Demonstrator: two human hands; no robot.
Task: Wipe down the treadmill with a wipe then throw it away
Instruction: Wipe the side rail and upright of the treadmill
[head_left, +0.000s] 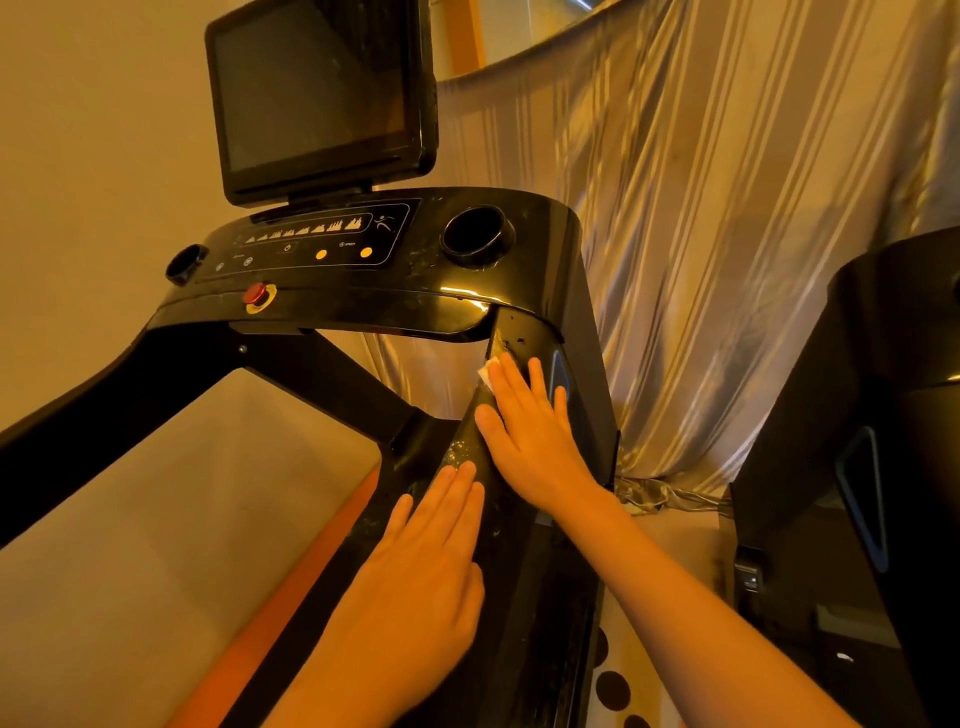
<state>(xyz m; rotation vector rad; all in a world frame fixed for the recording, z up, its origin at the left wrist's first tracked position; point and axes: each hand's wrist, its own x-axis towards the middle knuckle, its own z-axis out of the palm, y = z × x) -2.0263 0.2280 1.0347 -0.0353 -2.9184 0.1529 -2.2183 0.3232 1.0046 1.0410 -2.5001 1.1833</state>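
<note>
Head view looks forward and down along the right-hand upright of a glossy black treadmill (530, 545), whose wide console runs across the far middle of the scene. On that upright the right hand (530, 431) lies flat with its fingers spread and stretched up the post, palm pressed against the surface. A small white wipe (487, 375) is pinned beneath its fingertips, only a crumpled corner showing past the index finger at the left edge of the post, just below where the upright meets the console. The left hand (426, 561) rests nearer and lower on the same upright, open and flat with its fingers held together, holding nothing; its fingertips end just short of the right wrist. Pale smears and specks mark the black surface between the two hands. On the console sit a round red stop button (255, 294) at the left, two orange round buttons (344, 254) on the control panel and a deep black cup holder (475, 236) toward the right. A dark tablet-like screen (319, 93) stands above the console at the far left. Shiny striped grey curtains (727, 234) hang behind, and part of a second black machine (872, 415) fills the right edge.
</note>
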